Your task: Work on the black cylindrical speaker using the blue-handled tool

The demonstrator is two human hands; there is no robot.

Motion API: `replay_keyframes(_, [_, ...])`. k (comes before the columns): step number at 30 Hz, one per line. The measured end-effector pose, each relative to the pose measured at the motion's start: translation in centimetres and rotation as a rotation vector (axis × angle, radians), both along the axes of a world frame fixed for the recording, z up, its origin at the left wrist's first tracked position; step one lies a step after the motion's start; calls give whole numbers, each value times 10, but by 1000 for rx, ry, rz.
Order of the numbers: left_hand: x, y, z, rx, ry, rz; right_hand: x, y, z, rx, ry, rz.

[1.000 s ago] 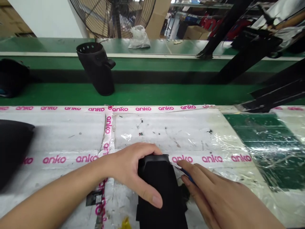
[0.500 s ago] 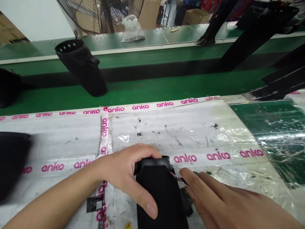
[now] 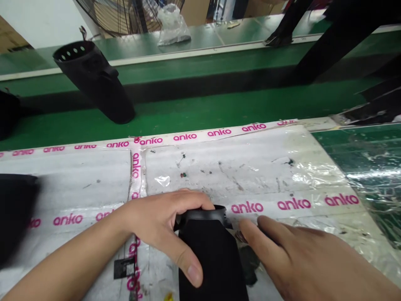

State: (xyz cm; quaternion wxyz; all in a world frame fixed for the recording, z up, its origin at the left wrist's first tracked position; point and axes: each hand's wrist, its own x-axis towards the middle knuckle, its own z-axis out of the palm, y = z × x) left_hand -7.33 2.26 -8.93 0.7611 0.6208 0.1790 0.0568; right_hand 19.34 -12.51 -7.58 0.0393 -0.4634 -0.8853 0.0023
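Note:
My left hand (image 3: 163, 228) is wrapped over the top end of a black plastic housing (image 3: 213, 259) that lies on the taped white work surface (image 3: 244, 171), thumb pressed on its face. My right hand (image 3: 300, 263) rests just right of the housing, fingers held together, with the forefinger tip at the part's right edge. A thin small tool (image 3: 240, 236) barely shows under that fingertip. Dark plastic scraps (image 3: 250, 263) lie beside the housing under my right hand.
A tall black perforated housing (image 3: 94, 79) leans on the green conveyor belt (image 3: 219, 108) beyond the work surface. Another black part (image 3: 15, 213) sits at the left edge. A plastic bag (image 3: 172, 25) and a fan stand farther back; black frame bars cross the right.
The view has tilted and shifted. My right hand's fingers have closed over the small tool, hiding its blue handle, and slid along the housing's right edge. My left hand keeps its grip.

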Motion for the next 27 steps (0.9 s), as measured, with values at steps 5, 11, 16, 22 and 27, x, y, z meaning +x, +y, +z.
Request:
replay_keyframes(5, [-3,-5,0,-268,71,-33,1,28,1,-116,104,59])
replay_keyframes(11, [-8,-10,0,-266,37,-16,5,30,22,-69,47,99])
replay_keyframes(16, [-6,-12,5,-97,71,-5,19,12,25,15,214,-97])
replay_keyframes(22, [8,-40,14,297,166,349,16,-6,-1,-91,398,-416])
replay_keyframes(27, [11,-47,8,191,6,326,-5,-25,-3,-413,819,-647])
